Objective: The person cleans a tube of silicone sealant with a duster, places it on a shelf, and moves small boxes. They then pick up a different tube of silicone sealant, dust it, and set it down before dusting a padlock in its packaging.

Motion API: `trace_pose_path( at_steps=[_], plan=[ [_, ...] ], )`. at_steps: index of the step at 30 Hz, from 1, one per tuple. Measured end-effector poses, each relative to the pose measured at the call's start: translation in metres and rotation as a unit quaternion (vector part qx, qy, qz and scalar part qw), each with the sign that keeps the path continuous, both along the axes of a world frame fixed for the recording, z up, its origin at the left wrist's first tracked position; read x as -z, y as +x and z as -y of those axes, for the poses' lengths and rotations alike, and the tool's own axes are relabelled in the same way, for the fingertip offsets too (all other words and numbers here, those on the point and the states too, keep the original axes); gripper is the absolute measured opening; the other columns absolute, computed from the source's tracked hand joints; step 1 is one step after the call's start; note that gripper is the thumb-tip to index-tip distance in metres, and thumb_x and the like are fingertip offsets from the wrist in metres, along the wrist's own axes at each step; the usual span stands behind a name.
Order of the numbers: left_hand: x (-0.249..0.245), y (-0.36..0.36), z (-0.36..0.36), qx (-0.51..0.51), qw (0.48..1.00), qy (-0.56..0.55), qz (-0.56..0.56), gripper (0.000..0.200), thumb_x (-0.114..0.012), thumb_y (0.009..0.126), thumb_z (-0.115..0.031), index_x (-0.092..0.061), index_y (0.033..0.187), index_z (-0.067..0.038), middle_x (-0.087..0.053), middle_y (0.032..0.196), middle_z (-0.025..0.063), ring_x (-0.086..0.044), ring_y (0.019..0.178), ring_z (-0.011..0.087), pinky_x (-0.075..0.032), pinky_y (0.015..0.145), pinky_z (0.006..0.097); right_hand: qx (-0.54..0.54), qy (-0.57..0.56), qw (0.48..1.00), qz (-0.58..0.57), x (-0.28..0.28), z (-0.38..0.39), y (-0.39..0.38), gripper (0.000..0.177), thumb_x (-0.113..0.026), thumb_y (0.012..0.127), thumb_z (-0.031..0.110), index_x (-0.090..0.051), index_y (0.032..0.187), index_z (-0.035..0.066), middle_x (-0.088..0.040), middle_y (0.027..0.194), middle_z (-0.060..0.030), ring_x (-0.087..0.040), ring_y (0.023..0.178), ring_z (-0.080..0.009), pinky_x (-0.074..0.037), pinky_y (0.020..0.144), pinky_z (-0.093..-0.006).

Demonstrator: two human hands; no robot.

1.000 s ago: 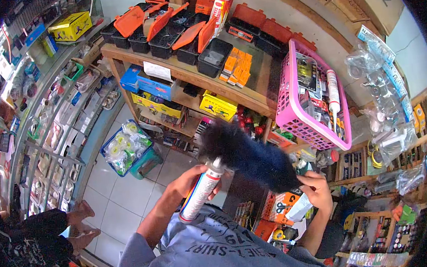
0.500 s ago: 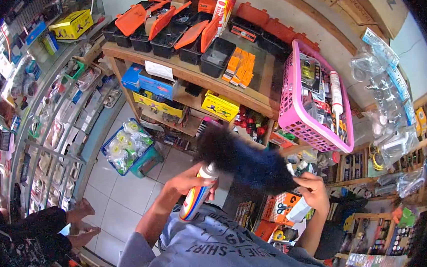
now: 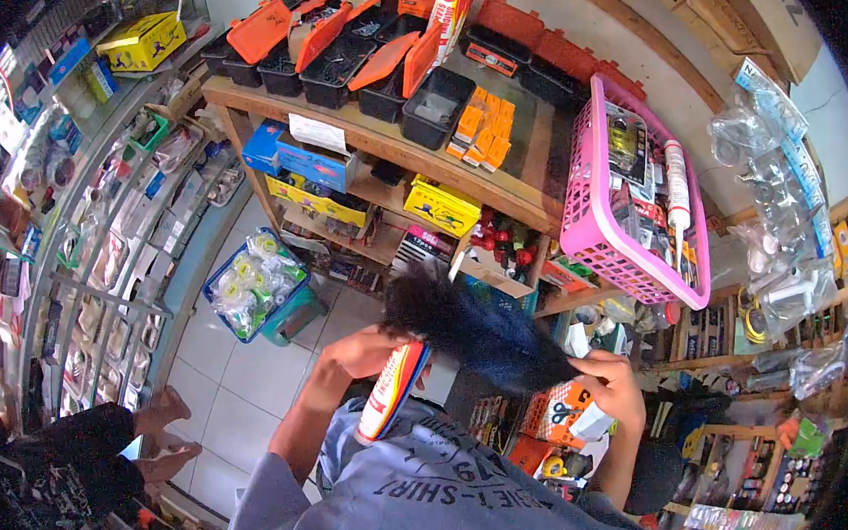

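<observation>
My left hand (image 3: 361, 354) is wrapped round the upper part of a white spray can (image 3: 391, 391) with orange and blue stripes. The top of the can is hidden by the hand and by a dark, fluffy object (image 3: 484, 332). That object is black at its left end, dark blue further right and blurred. My right hand (image 3: 608, 385) has its fingers closed at the right edge of this dark object. Below both hands is the grey shirt with dark lettering.
A wooden shelf (image 3: 374, 134) ahead bears black bins with orange lids and a pink basket (image 3: 628, 199). A blue basket (image 3: 256, 283) of packets stands over the tiled floor at left. Another person's bare feet (image 3: 168, 430) show at lower left. A glass display case curves along the left.
The spray can has turned in my left hand, and its white top is now hidden. The dark object has shifted slightly down and left. My right hand has moved slightly left.
</observation>
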State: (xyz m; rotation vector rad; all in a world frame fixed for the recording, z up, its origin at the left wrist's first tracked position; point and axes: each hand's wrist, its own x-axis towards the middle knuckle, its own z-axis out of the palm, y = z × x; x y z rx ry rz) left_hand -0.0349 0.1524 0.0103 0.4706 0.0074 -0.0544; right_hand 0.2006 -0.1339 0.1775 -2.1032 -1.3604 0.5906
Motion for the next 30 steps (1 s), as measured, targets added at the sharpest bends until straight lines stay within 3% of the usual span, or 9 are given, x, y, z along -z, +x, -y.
trace_pose_path(
  at_steps=[5,9,11,14,17,22,26,29,30],
  plan=[
    [0.023,-0.001,0.0,0.026,0.999,-0.019,0.031,0.049,-0.062,0.089,-0.031,-0.048,0.119,0.006,-0.062,0.104,0.0188,-0.065,0.09,0.031,-0.055,0.079,0.0453,0.004,-0.045,0.998,-0.039,0.014,-0.003,0.003,0.033,-0.064,0.071,-0.008,-0.066,0.103,-0.002,-0.053,0.068,-0.0122,-0.05,0.057,-0.0178,-0.039,0.054,-0.0294],
    [0.039,0.0,0.017,0.012,0.998,-0.066,0.008,0.055,-0.069,0.083,-0.035,-0.05,0.113,0.006,-0.061,0.094,0.0172,-0.065,0.082,0.026,-0.057,0.067,0.0375,0.009,-0.014,0.999,-0.033,0.016,-0.007,0.005,0.032,-0.064,0.072,-0.007,-0.066,0.104,-0.002,-0.053,0.068,-0.0122,-0.05,0.057,-0.0177,-0.039,0.054,-0.0296],
    [0.04,0.005,0.021,-0.005,0.996,-0.085,-0.001,0.051,-0.068,0.084,-0.035,-0.052,0.111,0.006,-0.061,0.09,0.0161,-0.065,0.076,0.0246,-0.057,0.062,0.0348,0.018,0.016,1.0,-0.015,0.016,-0.011,0.002,0.029,-0.063,0.073,-0.007,-0.066,0.101,-0.006,-0.052,0.067,-0.0082,-0.047,0.057,-0.0126,-0.036,0.053,-0.0279],
    [0.05,0.008,0.02,0.057,0.985,-0.16,0.031,0.057,-0.06,0.086,-0.042,-0.047,0.122,0.0,-0.058,0.105,0.0241,-0.063,0.089,0.0337,-0.057,0.066,0.0429,-0.033,-0.031,0.998,-0.043,0.022,-0.006,0.01,0.029,-0.063,0.072,-0.008,-0.065,0.101,-0.007,-0.051,0.066,-0.0083,-0.046,0.056,-0.0118,-0.035,0.052,-0.0277],
    [0.037,0.007,0.015,0.067,0.995,-0.054,0.056,0.062,-0.054,0.087,-0.051,-0.046,0.123,-0.001,-0.056,0.106,0.027,-0.061,0.098,0.0398,-0.056,0.07,0.0453,0.031,0.001,0.999,-0.028,0.027,-0.006,0.012,0.031,-0.064,0.072,-0.007,-0.066,0.103,-0.003,-0.054,0.067,-0.0118,-0.051,0.056,-0.0182,-0.039,0.053,-0.0295],
    [0.052,0.009,0.015,0.149,0.952,-0.26,0.059,0.063,-0.044,0.091,-0.053,-0.053,0.112,0.006,-0.057,0.097,0.0295,-0.062,0.082,0.0379,-0.053,0.069,0.0443,-0.05,-0.067,0.994,-0.067,0.027,-0.007,0.013,0.029,-0.064,0.073,-0.005,-0.067,0.102,-0.002,-0.054,0.068,-0.0116,-0.052,0.057,-0.0173,-0.039,0.054,-0.0294],
    [0.072,0.01,0.019,0.082,0.982,-0.154,0.065,0.064,-0.046,0.089,-0.055,-0.055,0.107,0.006,-0.059,0.092,0.0237,-0.062,0.073,0.033,-0.052,0.064,0.0397,0.023,-0.03,0.999,-0.037,0.03,-0.01,0.01,0.031,-0.062,0.07,-0.009,-0.067,0.1,-0.002,-0.052,0.066,-0.0109,-0.05,0.057,-0.0149,-0.038,0.055,-0.0292],
    [0.098,0.011,0.02,0.123,0.988,-0.084,0.051,0.054,-0.043,0.093,-0.05,-0.054,0.111,-0.001,-0.059,0.084,0.0206,-0.057,0.069,0.0308,-0.048,0.057,0.038,-0.058,-0.057,0.995,-0.06,0.031,-0.007,0.014,0.031,-0.064,0.072,-0.006,-0.067,0.102,-0.001,-0.053,0.067,-0.0112,-0.05,0.055,-0.0183,-0.04,0.054,-0.0308],
    [0.103,0.002,0.029,0.05,0.994,-0.096,0.033,0.055,-0.048,0.091,-0.05,-0.052,0.113,0.0,-0.058,0.084,0.0172,-0.056,0.067,0.026,-0.047,0.056,0.0335,-0.056,-0.071,0.994,-0.069,0.033,-0.006,0.016,0.032,-0.064,0.072,-0.007,-0.067,0.103,0.0,-0.051,0.065,-0.0115,-0.048,0.053,-0.0195,-0.039,0.053,-0.031]
  ],
)
